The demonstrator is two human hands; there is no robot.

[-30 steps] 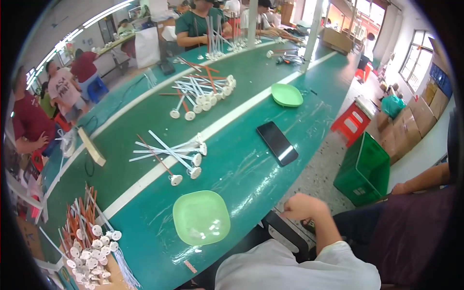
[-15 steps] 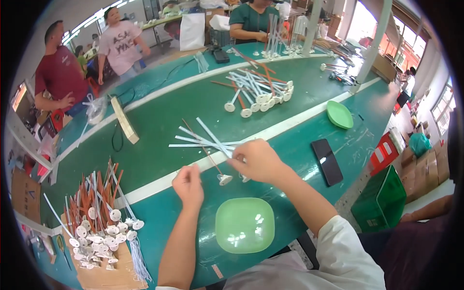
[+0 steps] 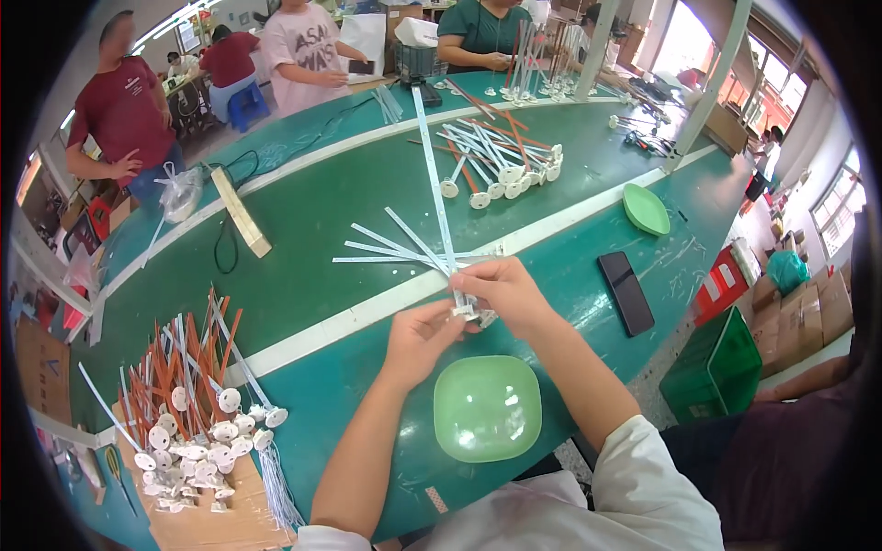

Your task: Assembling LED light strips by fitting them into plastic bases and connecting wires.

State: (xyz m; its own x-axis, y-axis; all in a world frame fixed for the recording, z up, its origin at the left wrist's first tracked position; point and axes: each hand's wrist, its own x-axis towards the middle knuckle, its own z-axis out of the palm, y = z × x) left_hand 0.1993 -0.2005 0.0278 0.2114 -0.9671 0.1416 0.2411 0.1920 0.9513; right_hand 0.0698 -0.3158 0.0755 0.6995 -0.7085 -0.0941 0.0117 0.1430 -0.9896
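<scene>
My two hands meet just beyond a green square plate (image 3: pixel 487 409). Between them a long pale strip (image 3: pixel 432 174) points away from me, a white plastic base (image 3: pixel 466 312) at its near end. My right hand (image 3: pixel 505 292) pinches the strip low down, just above that base. The fingertips of my left hand (image 3: pixel 421 342) close on the base from the left. Several more pale strips (image 3: pixel 397 246) fan out on the green surface behind my hands, their near ends partly hidden by my fingers.
A heap of brown and pale sticks with white disc bases (image 3: pixel 193 450) lies on cardboard at left; a similar pile (image 3: pixel 510 174) lies beyond. A black phone (image 3: pixel 626 294), another green dish (image 3: pixel 646 209) and a wooden bar (image 3: pixel 241 213) are around. Across the table stand several people.
My left hand has moved right and now grips the white base. A long strip now stands out from my right hand, pointing away. The brown stick between my hands is no longer visible.
</scene>
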